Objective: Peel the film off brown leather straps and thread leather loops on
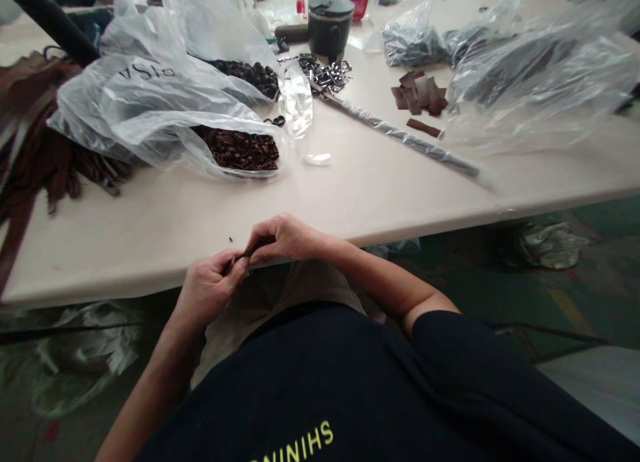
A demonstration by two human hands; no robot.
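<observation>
Both hands meet at the table's front edge, left of centre. My left hand (pixel 213 282) is closed, thumb and fingers pinching a small dark brown strip (pixel 246 254) that looks like leather. From the other side my right hand (pixel 284 239) grips the same strip, its fingers bent round it. Most of the strip is hidden by my fingers, so its full shape does not show. A tiny dark bit (pixel 231 239) lies on the table just beyond my left hand.
Beyond my hands, a plastic bag (pixel 165 125) spills small brown loops (pixel 243 150). Metal clasps (pixel 325 74) lie before a black mug (pixel 330 29). A plastic-wrapped rod (pixel 405 139) slants rightward below brown leather pieces (pixel 419 93). Long brown straps (pixel 45 135) hang at left; clear bags (pixel 540 82) lie right.
</observation>
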